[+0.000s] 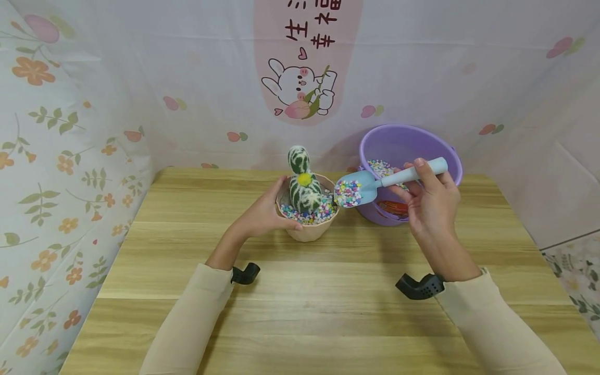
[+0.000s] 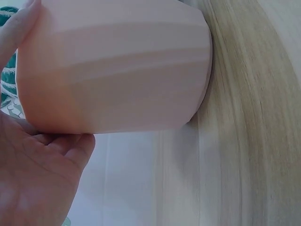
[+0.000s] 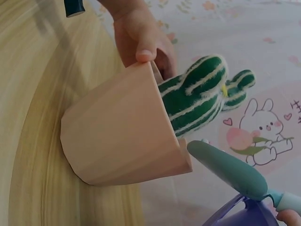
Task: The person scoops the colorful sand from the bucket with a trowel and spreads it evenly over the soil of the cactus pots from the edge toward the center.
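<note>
My left hand (image 1: 262,216) wraps the side of the pink pot (image 1: 309,229), thumb up at the rim and fingers curled round the wall, steadying it upright on the worktop (image 1: 300,307). The left wrist view shows my palm and fingers pressed against the pot's wall. The cactus (image 1: 303,182) stands in the middle of the pot, and coloured pebbles (image 1: 311,214) already lie around its base, up near the rim as far as I can see.

My right hand (image 1: 431,200) grips the handle of the blue scoop (image 1: 370,186), fingers closed round it. The scoop's bowl is heaped with more pebbles and hangs just beside the pot's right rim, between the pot and the purple bucket (image 1: 408,151). It looks level to me, with nothing spilling out of it.

I judge the filling to be well along: the cactus is set, and a layer of pebbles covers what I can see of the pot's surface. What remains, I think, is this scoopful, and perhaps a few more if the far side of the pot, hidden behind the cactus, is lower. The bucket holds plenty more pebbles, close behind the scoop.
</note>
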The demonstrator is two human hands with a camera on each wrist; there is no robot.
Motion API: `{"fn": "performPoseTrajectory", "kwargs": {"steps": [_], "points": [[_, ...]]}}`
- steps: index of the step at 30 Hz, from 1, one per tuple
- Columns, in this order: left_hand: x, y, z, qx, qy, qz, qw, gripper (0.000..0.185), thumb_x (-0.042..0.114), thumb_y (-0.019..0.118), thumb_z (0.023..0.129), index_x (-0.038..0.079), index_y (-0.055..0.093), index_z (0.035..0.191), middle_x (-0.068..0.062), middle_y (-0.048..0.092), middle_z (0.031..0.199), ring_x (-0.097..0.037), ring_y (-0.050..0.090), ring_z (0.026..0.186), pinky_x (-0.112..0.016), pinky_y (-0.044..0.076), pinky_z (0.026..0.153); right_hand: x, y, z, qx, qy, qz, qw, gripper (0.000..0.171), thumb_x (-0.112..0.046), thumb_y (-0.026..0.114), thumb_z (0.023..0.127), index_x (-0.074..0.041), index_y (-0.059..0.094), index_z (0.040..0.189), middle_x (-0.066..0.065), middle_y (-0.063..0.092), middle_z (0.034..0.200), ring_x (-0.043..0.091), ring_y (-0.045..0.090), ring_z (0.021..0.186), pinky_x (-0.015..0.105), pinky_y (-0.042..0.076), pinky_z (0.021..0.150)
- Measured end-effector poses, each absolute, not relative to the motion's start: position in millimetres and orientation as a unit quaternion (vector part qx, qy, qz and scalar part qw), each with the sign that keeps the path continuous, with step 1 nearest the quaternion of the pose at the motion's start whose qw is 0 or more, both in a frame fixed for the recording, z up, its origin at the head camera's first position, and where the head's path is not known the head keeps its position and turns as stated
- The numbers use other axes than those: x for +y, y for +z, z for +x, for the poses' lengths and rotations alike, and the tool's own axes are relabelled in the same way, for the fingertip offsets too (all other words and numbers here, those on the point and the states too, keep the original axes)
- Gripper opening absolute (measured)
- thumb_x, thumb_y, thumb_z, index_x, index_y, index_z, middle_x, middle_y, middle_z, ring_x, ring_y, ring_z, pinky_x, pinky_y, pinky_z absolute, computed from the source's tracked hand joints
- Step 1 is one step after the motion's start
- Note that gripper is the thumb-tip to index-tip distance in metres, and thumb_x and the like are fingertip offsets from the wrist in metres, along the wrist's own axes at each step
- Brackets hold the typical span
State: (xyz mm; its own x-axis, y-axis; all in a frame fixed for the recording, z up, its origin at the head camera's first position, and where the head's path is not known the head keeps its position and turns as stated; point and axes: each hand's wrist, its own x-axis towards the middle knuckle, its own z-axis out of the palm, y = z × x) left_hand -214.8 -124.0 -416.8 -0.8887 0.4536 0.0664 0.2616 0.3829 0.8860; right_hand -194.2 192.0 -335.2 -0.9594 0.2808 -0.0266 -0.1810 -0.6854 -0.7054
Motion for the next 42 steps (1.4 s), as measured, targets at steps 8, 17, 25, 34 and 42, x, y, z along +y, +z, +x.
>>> {"fn": "performPoseTrajectory", "kwargs": {"steps": [8, 17, 25, 34, 42], "points": [[-126, -416, -216, 0.825, 0.508, 0.223, 0.112, 0.122, 0.033, 0.089, 0.069, 0.012, 0.007, 0.157, -0.008, 0.019, 0.16, -0.021, 0.026, 0.144, -0.041, 0.023, 0.117, 192, -333, -195, -0.378, 0.915, -0.07, 0.126, 0.03, -0.005, 0.078, 0.081, 0.004, 0.056, 0.1, 0.017, 0.066, 0.086, 0.035, 0.072, 0.079, 0.046, 0.057, 0.065], [-130, -418, -220, 0.819, 0.507, 0.232, 0.137, 0.124, 0.033, 0.088, 0.071, 0.009, 0.002, 0.157, -0.01, 0.009, 0.163, -0.022, 0.014, 0.148, -0.042, 0.016, 0.119, 192, -333, -195, -0.379, 0.914, -0.074, 0.128, 0.03, -0.004, 0.078, 0.08, 0.004, 0.057, 0.099, 0.018, 0.066, 0.086, 0.035, 0.072, 0.078, 0.047, 0.057, 0.065], [-135, -418, -223, 0.817, 0.503, 0.237, 0.155, 0.125, 0.038, 0.087, 0.071, 0.013, 0.0, 0.157, -0.003, 0.006, 0.164, -0.021, 0.01, 0.149, -0.044, 0.015, 0.12, 191, -333, -197, -0.387, 0.911, -0.069, 0.126, 0.028, -0.004, 0.078, 0.081, 0.003, 0.057, 0.098, 0.016, 0.066, 0.086, 0.033, 0.072, 0.076, 0.048, 0.057, 0.065], [-131, -420, -215, 0.812, 0.53, 0.201, 0.139, 0.126, 0.033, 0.088, 0.071, 0.016, -0.002, 0.158, -0.006, 0.005, 0.164, -0.023, 0.011, 0.149, -0.048, 0.014, 0.119, 188, -331, -201, -0.401, 0.904, -0.075, 0.128, 0.029, -0.005, 0.08, 0.079, 0.002, 0.058, 0.097, 0.015, 0.066, 0.086, 0.032, 0.072, 0.076, 0.048, 0.057, 0.065], [-118, -422, -207, 0.826, 0.528, 0.169, 0.103, 0.13, 0.033, 0.089, 0.069, 0.011, -0.006, 0.157, -0.01, 0.006, 0.163, -0.026, 0.015, 0.148, -0.048, 0.017, 0.118, 185, -328, -205, -0.405, 0.903, -0.063, 0.133, 0.03, -0.004, 0.08, 0.079, 0.004, 0.058, 0.099, 0.017, 0.066, 0.086, 0.036, 0.071, 0.079, 0.047, 0.057, 0.064]]}}
